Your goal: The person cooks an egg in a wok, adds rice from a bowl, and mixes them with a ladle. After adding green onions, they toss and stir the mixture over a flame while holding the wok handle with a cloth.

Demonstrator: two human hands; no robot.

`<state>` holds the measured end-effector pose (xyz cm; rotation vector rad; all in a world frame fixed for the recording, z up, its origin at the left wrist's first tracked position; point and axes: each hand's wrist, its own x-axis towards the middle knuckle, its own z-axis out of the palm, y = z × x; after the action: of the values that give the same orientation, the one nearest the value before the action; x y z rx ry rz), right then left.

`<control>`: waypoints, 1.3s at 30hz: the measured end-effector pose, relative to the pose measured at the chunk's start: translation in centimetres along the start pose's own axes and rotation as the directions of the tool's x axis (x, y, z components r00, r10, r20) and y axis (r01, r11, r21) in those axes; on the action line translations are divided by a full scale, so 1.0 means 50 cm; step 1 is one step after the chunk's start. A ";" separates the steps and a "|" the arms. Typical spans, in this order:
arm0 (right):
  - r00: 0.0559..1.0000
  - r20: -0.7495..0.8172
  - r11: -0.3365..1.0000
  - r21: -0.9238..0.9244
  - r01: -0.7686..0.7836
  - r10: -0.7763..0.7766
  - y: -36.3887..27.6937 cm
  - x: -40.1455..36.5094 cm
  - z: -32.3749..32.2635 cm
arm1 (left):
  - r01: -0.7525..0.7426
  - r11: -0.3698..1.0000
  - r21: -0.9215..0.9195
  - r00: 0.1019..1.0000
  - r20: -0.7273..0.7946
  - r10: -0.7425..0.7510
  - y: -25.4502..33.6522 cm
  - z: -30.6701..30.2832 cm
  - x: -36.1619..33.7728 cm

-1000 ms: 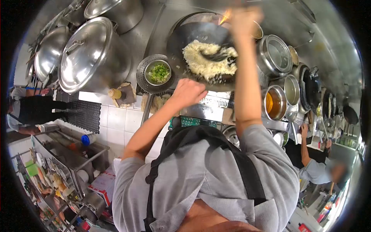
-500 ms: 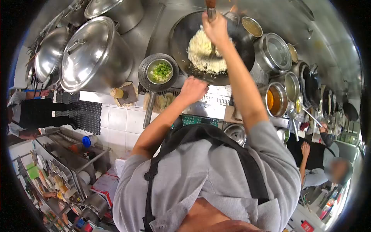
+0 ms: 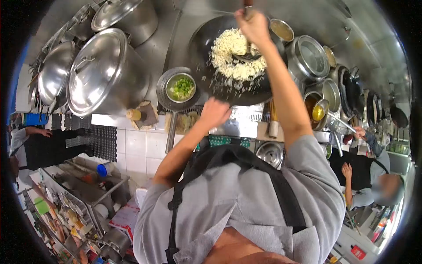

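A dark wok holds loose, pale fried rice, with some grains scattered in the air or down its near side. My right hand is closed around the handle of a wok ladle, whose head is among the rice. Closed at the wok's near rim is my left hand; it seems to grip the wok there, though its fingertips are partly hidden. Left of the wok, a small bowl of chopped green onion sits in a perforated strainer with a long handle.
Large lidded pots stand on the left. Several metal containers line the right side. A co-worker's hand on the right holds a long ladle with yellow liquid. Another person stands far left.
The ladle and my right hand have shifted slightly right and down. The rice has spread, with grains scattered toward the near rim. At right, the co-worker's ladle has risen over the amber-liquid pot.
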<state>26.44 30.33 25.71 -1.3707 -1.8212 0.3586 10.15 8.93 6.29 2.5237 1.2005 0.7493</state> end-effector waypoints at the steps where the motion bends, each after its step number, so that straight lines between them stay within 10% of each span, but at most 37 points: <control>1: 1.000 -0.025 0.998 0.062 -0.012 0.013 0.001 0.016 -0.054 | 0.036 0.999 -0.019 0.997 0.073 -0.035 0.015 -0.023 -0.044; 5: 0.975 -0.191 0.950 0.309 -0.052 0.115 -0.103 -0.026 -0.139 | 0.063 0.994 -0.091 0.997 0.043 -0.059 0.110 -0.163 -0.037; 9: 0.893 -0.333 0.947 -0.218 0.238 -0.301 -0.060 -0.103 0.017 | 0.023 0.998 -0.063 0.999 -0.044 -0.026 0.066 -0.128 0.118; 10: 0.929 -0.304 0.968 0.071 0.243 -0.211 -0.046 -0.103 0.079 | 0.028 0.999 -0.022 0.997 -0.066 -0.029 0.035 -0.054 0.110; 17: 0.998 -0.014 0.913 0.405 -0.054 0.066 -0.008 0.076 -0.132 | 0.076 0.995 0.059 0.991 -0.112 -0.069 0.037 0.027 0.019; 23: 0.953 -0.265 0.795 0.540 0.275 -0.149 -0.083 0.122 -0.184 | 0.291 0.957 -0.007 0.947 0.143 -0.287 -0.011 0.034 0.205; 26: 0.913 -0.403 0.878 0.413 0.242 -0.062 0.079 0.104 -0.052 | 0.084 0.996 -0.013 0.947 -0.311 -0.084 0.044 0.026 0.160; 27: 0.983 -0.185 0.856 0.505 0.113 -0.021 0.156 0.095 0.003 | 0.042 0.995 -0.095 0.934 -0.349 -0.073 0.083 0.020 0.129; 29: 0.995 0.103 0.806 0.588 -0.063 0.003 0.188 0.090 -0.006 | 0.017 0.960 -0.279 0.978 -0.195 -0.074 0.136 0.096 0.033; 30: 0.997 0.075 0.820 0.571 -0.048 0.007 0.151 0.081 -0.062 | 0.152 0.876 -0.457 0.986 0.134 -0.101 0.161 0.133 -0.015; 32: 0.994 -0.105 0.813 0.579 0.054 0.009 0.102 0.040 -0.154 | 0.542 0.649 -0.534 0.698 0.716 0.007 0.180 0.298 -0.122; 34: 0.926 -0.372 0.760 0.620 0.196 0.065 0.147 0.006 -0.150 | 0.393 0.817 -0.422 0.644 0.760 0.083 0.192 0.493 -0.215; 36: 0.986 -0.163 0.644 0.759 0.095 0.046 0.281 -0.011 -0.053 | 0.305 0.905 -0.298 0.634 0.773 0.041 0.221 0.597 -0.264; 39: 0.998 -0.057 0.555 0.831 0.028 0.036 0.159 -0.055 -0.091 | 0.104 0.981 -0.161 0.693 0.719 0.045 0.244 0.724 -0.281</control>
<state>35.35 29.71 22.27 -0.6717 -1.2647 1.0231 30.44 -9.76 -23.63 2.2529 0.8190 -0.1711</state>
